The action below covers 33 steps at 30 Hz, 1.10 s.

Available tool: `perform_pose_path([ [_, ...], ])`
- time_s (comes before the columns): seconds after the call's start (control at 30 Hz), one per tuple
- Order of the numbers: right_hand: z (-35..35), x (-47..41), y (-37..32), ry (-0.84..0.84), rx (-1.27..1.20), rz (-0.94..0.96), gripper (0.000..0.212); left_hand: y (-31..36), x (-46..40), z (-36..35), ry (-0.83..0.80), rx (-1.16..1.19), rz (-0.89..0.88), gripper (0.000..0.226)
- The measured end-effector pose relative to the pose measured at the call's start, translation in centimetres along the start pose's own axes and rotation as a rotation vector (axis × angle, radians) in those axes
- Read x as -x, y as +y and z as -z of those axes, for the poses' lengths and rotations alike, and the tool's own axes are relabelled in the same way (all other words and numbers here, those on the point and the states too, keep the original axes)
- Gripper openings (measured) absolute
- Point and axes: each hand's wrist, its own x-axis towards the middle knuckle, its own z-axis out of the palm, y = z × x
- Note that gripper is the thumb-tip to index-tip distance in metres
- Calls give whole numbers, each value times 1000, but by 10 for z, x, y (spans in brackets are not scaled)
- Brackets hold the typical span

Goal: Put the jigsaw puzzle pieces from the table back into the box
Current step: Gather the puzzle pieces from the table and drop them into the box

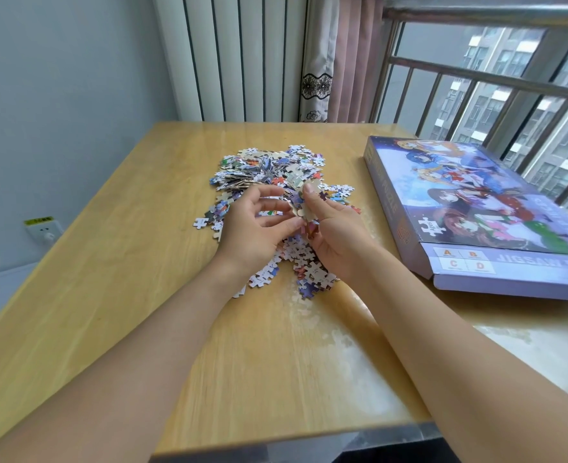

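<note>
One table point(115, 295) and one puzzle box point(469, 208) are seen. Two hands are counted, left point(256, 228) and right point(336, 235). The heaped puzzle pieces point(269, 172) are too many to be counted.

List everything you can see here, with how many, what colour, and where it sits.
puzzle pieces: one big pile, multicoloured, middle of table
box: one, purple with cartoon picture, right side of table
table: one, light wood
socket: one, white, left wall
curtain: one, pink and patterned, by window
left hand: one, over the pile, fingers loosely curled
right hand: one, holds a clump of pieces
</note>
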Motion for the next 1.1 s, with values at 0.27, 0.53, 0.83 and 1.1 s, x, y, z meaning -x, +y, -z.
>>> perform_pose_path([
  [0.27,-1,-1,0,1,-46,-15,34,1,-1,-3,-19,56,13,28],
  [0.53,-3,-3,4,13,-67,-2,51,-1,-3,-4,11,78,52,21],
  [0.83,-4,-4,6,38,-77,26,30,-2,-2,-11,149,44,86,11],
  [1.1,-2,-7,3,46,-47,-14,29,-3,-3,-7,171,-6,46,12],
])
